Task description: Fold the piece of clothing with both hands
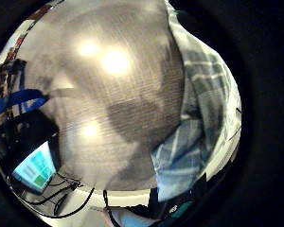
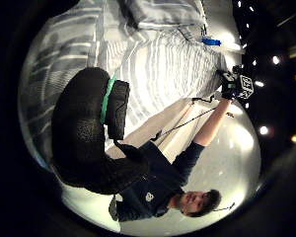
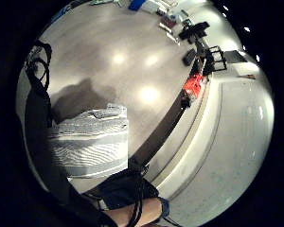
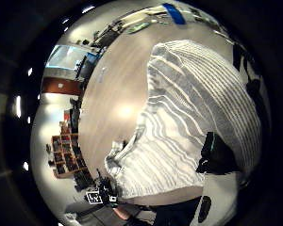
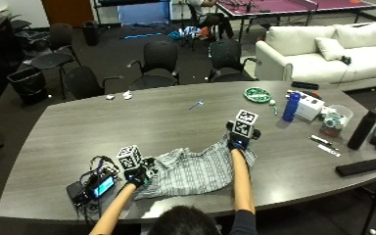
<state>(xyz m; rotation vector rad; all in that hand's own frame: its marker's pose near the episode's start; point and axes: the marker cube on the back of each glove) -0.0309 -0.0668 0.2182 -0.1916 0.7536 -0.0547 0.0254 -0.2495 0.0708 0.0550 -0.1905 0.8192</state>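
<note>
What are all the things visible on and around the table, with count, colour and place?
Shirt: 1, grey-white striped, on the table's near edge, held at both ends.
Table: 1, grey wood.
Bottle: 1, blue, upright at the table's right.
Dark bottle: 1, black, upright at the far right edge.
Plate: 1, green, beside the blue bottle.
Device with screen: 1, black, by the left hand.
Chairs: several, black, behind the table.
Sofa: 1, white, at the back right.
Left hand: black glove, grips the shirt.
Right hand: black glove, grips the shirt.
</note>
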